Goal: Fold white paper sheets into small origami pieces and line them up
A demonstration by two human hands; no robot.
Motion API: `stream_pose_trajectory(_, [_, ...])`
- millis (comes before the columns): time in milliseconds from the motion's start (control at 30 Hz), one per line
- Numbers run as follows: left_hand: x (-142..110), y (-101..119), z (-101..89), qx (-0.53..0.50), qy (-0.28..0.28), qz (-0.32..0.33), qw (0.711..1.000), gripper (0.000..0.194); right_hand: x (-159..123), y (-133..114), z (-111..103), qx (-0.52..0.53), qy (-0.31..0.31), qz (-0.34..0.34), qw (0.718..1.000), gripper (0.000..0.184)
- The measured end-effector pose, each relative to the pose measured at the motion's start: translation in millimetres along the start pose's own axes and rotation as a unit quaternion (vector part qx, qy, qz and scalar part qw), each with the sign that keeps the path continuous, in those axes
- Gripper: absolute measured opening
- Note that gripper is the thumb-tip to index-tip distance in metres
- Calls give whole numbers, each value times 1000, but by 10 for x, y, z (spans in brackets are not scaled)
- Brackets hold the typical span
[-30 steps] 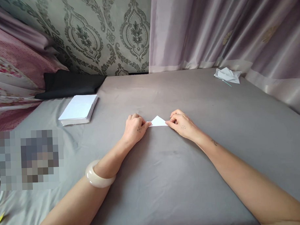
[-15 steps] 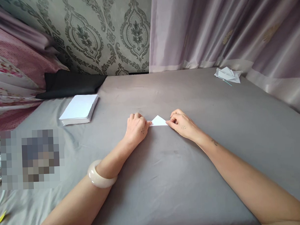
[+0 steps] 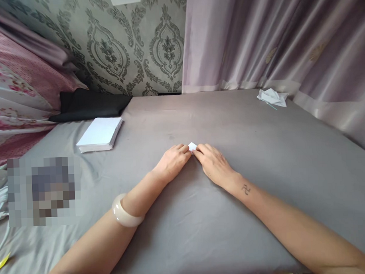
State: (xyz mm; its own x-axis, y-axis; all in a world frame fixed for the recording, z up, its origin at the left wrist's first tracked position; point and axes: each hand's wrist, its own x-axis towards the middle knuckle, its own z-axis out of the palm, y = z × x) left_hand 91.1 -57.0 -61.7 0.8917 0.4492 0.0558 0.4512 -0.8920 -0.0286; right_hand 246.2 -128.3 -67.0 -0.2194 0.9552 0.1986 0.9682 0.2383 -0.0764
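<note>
A small piece of folded white paper (image 3: 192, 146) lies on the grey sheet, with only its pointed top showing between my hands. My left hand (image 3: 175, 161) presses on its left side, fingers curled together. From the right, my right hand (image 3: 213, 163) grips the other side, its thumb and fingertips close to those of my left. Most of the paper is hidden under the fingers. A pale bangle (image 3: 125, 213) circles my left forearm.
A stack of white paper (image 3: 100, 132) lies to the left, in front of a folded black cloth (image 3: 91, 104). Crumpled white paper pieces (image 3: 272, 97) rest at the far right near the curtain (image 3: 227, 39). A white cable and a yellow object (image 3: 3, 263) are at the left edge.
My hands have come together over the paper from its two ends, covering most of it. The right hand has turned more palm-down. The camera view has shifted slightly.
</note>
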Motion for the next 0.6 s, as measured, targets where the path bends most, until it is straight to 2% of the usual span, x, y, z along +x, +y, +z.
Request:
stream_pose_trajectory(67, [-15,141,9,43,-9,-37,998,24,-43,-88,-29,-11,-2,6,1000,35])
stream_pose_trajectory(167, [-46,349,48,96,9,-98,990,29,-106,-150,-44,-2,9,21,1000,40])
stream_pose_trajectory(233, [-70,423,62,110,15,-105,988,32,-132,-159,-42,-2,9,27,1000,44])
stream_pose_trajectory(367, [-126,397,42,100,21,-113,988,33,-141,-159,-43,-14,5,29,999,43])
stream_pose_trajectory(600, [-164,322,-10,82,0,-116,990,35,-181,-85,-59,-19,11,39,999,42])
